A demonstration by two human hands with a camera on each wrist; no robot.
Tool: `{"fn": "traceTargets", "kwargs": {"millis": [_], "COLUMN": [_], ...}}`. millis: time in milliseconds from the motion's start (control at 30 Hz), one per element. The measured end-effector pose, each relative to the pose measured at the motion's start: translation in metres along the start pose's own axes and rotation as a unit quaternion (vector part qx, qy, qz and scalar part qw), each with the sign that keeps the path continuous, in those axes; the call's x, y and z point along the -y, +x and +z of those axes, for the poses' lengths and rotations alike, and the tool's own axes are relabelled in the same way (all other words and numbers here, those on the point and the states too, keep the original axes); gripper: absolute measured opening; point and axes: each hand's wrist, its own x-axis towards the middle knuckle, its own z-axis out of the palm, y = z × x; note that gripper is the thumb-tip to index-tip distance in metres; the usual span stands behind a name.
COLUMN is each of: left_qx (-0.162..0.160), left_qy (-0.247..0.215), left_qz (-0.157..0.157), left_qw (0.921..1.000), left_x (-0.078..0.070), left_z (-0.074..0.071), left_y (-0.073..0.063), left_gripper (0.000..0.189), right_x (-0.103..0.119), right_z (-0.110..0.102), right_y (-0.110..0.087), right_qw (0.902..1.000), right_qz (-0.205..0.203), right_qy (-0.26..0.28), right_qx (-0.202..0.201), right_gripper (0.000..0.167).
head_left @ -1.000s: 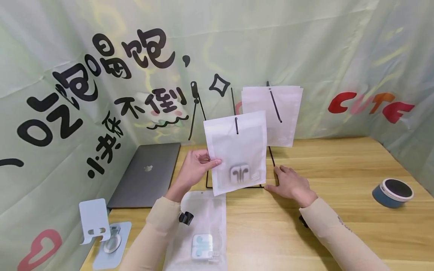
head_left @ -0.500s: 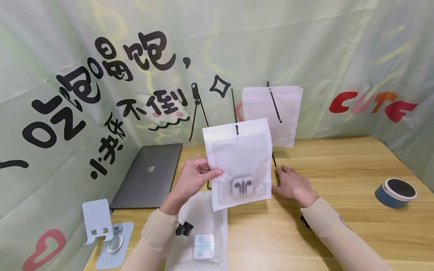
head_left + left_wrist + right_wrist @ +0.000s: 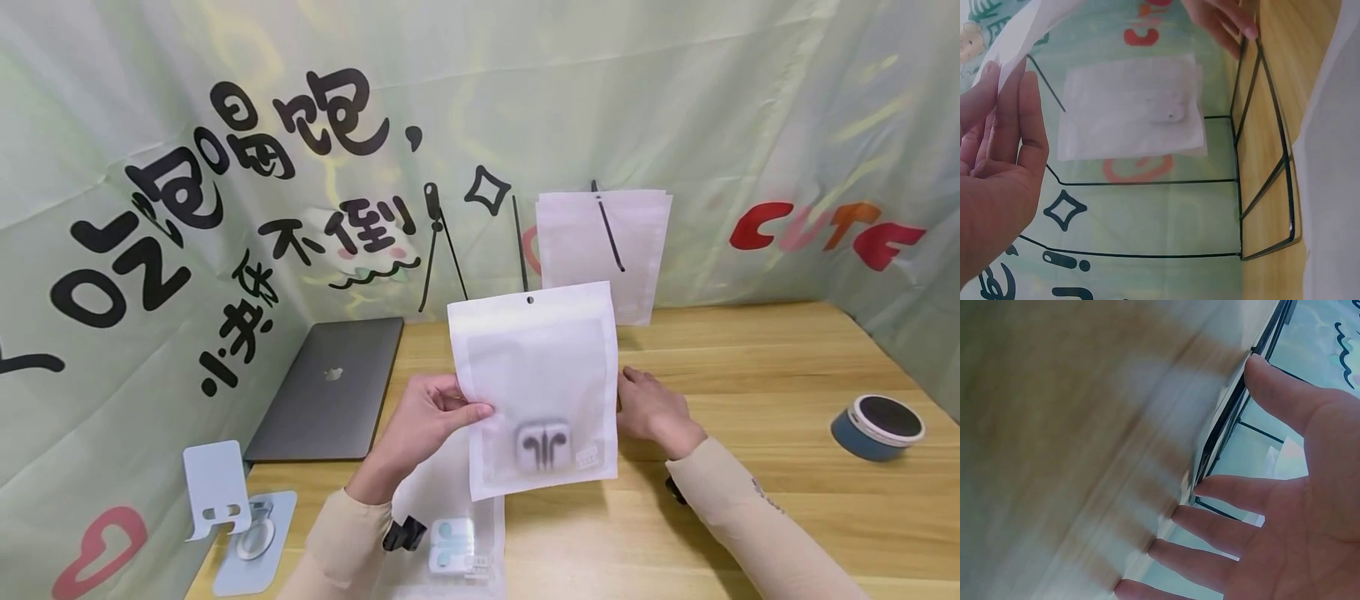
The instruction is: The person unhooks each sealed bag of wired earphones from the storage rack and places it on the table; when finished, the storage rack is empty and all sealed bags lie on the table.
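Before the rack [image 3: 1239, 212], left grip [image 3: 422, 425] pinches a likely light, floppy pouch [image 3: 536, 375] by its edge; spread right grip [image 3: 655, 411] perhaps touches it.

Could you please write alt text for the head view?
A person's left hand pinches a white pouch of earphones by its edge; the right hand rests on a wooden table. Behind, white packaging hangs on a black hook.
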Motion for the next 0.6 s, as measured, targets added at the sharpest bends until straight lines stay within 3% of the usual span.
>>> {"fn": "traceTargets", "kwargs": {"millis": [200, 333, 467, 600], "left_qx": [-0.002, 0.012, 0.025, 0.017], "left_qy": [-0.012, -0.034, -0.042, -0.030], "left_qz": [-0.002, -0.037, -0.086, -0.123], "left_qw": [0.9999, 0.9987, 0.9950, 0.9918], "left_x": [0.005, 0.016, 0.034, 0.055], "left_z": [0.004, 0.009, 0.015, 0.017], "left_y": [-0.012, -0.024, -0.034, -0.045], "left_gripper": [0.018, 0.022, 0.023, 0.020], "right_x": [-0.001, -0.003, -0.003, -0.001], "right_z": [0.002, 0.002, 0.001, 0.001], "right_y": [0.000, 0.001, 0.002, 0.003], "right_qw": [1.0000, 0.9997, 0.9997, 0.9998], "right_qz": [-0.005, -0.019, -0.013, 0.004], "right_qy": [-0.003, -0.013, -0.019, -0.015], "right_qx": [-0.006, -0.003, 0.000, 0.011], "right_gripper": [0.062, 0.053, 0.065, 0.083]}}
